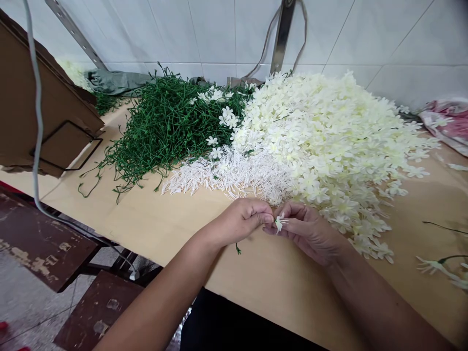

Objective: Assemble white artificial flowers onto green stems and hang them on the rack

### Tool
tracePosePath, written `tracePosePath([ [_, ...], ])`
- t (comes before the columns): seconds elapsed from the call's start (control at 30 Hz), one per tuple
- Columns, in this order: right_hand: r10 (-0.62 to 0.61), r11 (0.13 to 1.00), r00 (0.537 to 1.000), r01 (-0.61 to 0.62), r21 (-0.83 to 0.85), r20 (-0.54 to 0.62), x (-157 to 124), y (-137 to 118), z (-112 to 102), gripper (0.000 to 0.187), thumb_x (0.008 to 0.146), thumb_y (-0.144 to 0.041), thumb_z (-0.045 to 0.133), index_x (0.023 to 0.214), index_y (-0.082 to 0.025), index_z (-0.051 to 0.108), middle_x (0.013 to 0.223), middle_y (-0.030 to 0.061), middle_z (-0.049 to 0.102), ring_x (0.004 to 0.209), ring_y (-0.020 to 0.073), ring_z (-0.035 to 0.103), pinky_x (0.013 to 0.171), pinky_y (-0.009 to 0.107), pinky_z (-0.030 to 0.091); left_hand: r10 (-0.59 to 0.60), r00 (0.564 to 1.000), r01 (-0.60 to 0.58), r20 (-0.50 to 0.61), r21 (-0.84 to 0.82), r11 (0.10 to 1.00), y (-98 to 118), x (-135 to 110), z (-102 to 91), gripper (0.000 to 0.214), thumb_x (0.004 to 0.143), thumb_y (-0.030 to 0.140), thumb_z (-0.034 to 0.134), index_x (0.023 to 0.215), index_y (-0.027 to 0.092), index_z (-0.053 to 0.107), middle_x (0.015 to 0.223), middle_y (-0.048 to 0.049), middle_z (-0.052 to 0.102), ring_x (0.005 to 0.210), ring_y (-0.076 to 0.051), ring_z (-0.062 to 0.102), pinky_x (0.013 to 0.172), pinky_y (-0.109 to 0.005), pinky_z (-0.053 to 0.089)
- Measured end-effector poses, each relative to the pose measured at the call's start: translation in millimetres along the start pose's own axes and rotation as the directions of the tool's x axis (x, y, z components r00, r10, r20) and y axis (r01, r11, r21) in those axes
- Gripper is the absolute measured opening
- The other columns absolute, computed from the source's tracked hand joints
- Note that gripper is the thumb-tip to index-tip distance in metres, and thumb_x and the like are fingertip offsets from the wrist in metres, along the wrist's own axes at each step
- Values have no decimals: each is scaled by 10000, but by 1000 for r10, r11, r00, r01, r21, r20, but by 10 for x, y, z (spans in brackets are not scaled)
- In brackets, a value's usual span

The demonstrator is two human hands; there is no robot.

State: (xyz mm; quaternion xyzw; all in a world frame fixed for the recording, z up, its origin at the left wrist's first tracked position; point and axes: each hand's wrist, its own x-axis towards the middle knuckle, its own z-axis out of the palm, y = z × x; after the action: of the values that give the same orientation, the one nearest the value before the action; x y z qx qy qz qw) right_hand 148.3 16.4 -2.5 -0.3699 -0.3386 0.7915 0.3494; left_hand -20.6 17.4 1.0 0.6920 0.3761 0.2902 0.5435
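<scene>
My left hand is closed in a pinch around a thin green plastic stem, whose end pokes out below the fist. Fingertip to fingertip with it, my right hand pinches a small white artificial flower with thin white stamens. Flower and stem meet between the two hands, though the fingers hide the exact joint. Just beyond the hands lies a heap of thin white stamens. Behind that, to the right, rises a large pile of pale cream artificial flowers; a tangle of green stems is to the left.
A brown cardboard box leans at the left, with a grey cable hanging before it. Assembled sprigs lie on the wooden tabletop at right. A pink-and-white bag sits far right. Dark red stools stand below.
</scene>
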Motion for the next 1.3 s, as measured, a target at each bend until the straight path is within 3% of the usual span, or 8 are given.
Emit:
tracePosePath([
  [0.43, -35, 994, 996, 26, -105, -82, 5, 21, 36, 273, 437, -212, 809, 519, -167, 553, 529, -60, 601, 548, 80, 575, 559, 209, 421, -20, 1000, 19, 16, 33, 999, -34, 8, 9, 200, 786, 171, 423, 625, 140, 537, 617, 4, 521, 606, -88, 489, 597, -214, 398],
  [0.53, -46, 988, 997, 37, -148, -59, 4, 47, 11, 255, 493, -211, 789, 551, -170, 544, 558, -55, 611, 578, 84, 581, 590, 218, 427, -44, 999, 44, 11, 13, 999, -37, 7, 8, 194, 781, 154, 427, 617, 136, 529, 617, 8, 516, 596, -81, 482, 593, -206, 391],
  [0.8, -114, 986, 992, 106, -126, -61, -3, -8, 42, 247, 554, -254, 750, 573, -182, 515, 538, -55, 597, 550, 104, 598, 636, 274, 480, -50, 998, 46, -33, -108, 993, 38, 12, 18, 251, 821, 286, 452, 658, 128, 560, 616, 0, 541, 580, -79, 475, 573, -205, 380],
  [0.93, -135, 990, 982, 129, -54, -130, -27, -108, 6, 214, 556, -217, 736, 587, -195, 526, 570, -45, 619, 582, 119, 619, 629, 281, 509, 11, 987, -23, -159, -73, 997, 74, -34, -99, 375, 833, 440, 422, 807, 137, 641, 769, -55, 615, 702, -117, 545, 645, -238, 423],
  [1.03, -156, 984, 967, 170, 53, -201, -46, -167, -44, 183, 564, -183, 712, 591, -208, 533, 565, -48, 604, 624, 106, 613, 621, 241, 517, 157, 950, -166, -271, -12, 986, 68, -100, -208, 389, 820, 466, 439, 1003, 187, 639, 1046, -96, 600, 966, -172, 539, 811, -287, 423],
  [1.1, -158, 979, 961, 182, 90, -229, -58, -191, -46, 181, 551, -180, 708, 582, -214, 532, 554, -50, 588, 636, 104, 606, 625, 234, 522, 237, 926, -242, -293, 19, 970, 63, -134, -246, 345, 813, 432, 475, 1035, 219, 632, 1114, -88, 577, 1039, -184, 514, 864, -303, 410],
  [1.2, -132, 986, 962, 153, 71, -240, -73, -199, 3, 186, 539, -172, 700, 570, -210, 521, 547, -46, 577, 624, 107, 598, 619, 243, 524, 268, 899, -272, -347, 38, 962, 68, -148, -239, 222, 781, 337, 560, 944, 223, 657, 1037, -68, 616, 999, -174, 538, 873, -310, 413],
  [1.3, -108, 994, 968, 109, -7, -225, -87, -186, 54, 190, 559, -181, 700, 582, -196, 512, 562, -36, 586, 595, 102, 586, 605, 245, 516, 229, 874, -249, -429, 8, 968, 76, -132, -209, 124, 749, 293, 604, 755, 181, 658, 831, -49, 654, 824, -148, 585, 783, -285, 447],
])
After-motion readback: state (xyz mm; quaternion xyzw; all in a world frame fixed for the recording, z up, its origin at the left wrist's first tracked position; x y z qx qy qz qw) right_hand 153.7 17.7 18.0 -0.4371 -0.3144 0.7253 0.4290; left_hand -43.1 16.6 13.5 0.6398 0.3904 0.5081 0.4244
